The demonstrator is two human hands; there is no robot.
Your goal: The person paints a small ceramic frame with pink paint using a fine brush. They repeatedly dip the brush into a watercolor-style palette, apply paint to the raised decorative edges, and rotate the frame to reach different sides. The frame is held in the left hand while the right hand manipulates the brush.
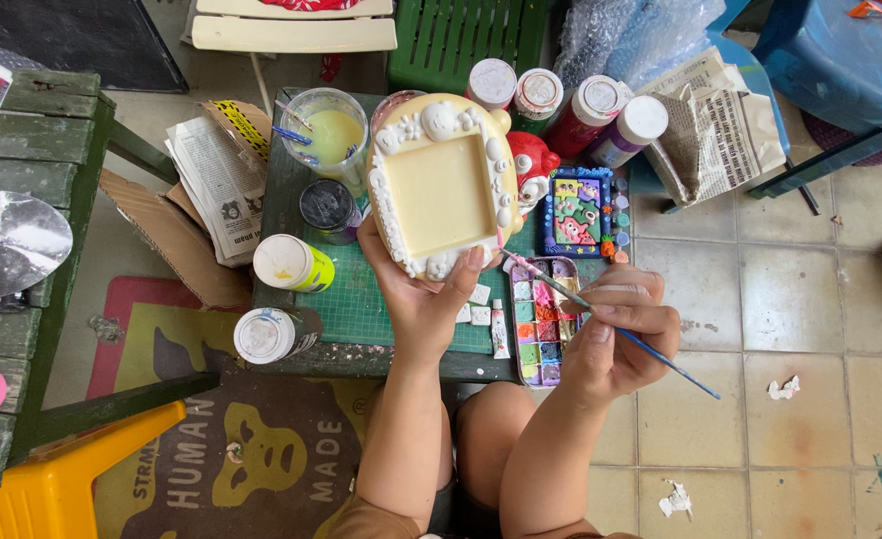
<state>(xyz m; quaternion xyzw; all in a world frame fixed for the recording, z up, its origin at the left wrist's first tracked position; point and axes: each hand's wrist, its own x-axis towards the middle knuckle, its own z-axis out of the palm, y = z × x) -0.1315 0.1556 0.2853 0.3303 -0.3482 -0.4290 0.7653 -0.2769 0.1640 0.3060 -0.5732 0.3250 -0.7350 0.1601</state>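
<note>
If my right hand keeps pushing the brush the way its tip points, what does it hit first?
Most likely the cream picture frame: the right hand aims the paintbrush up-left, its tip at the frame's lower right edge.

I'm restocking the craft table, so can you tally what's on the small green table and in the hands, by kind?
Paint bottles: 6
Small dark paint jar: 1
Water cup: 1
Cream frame, in the left hand: 1
Brush, in the right hand: 1
Paint palette: 1
Painted figures: 2
Total: 13
</note>
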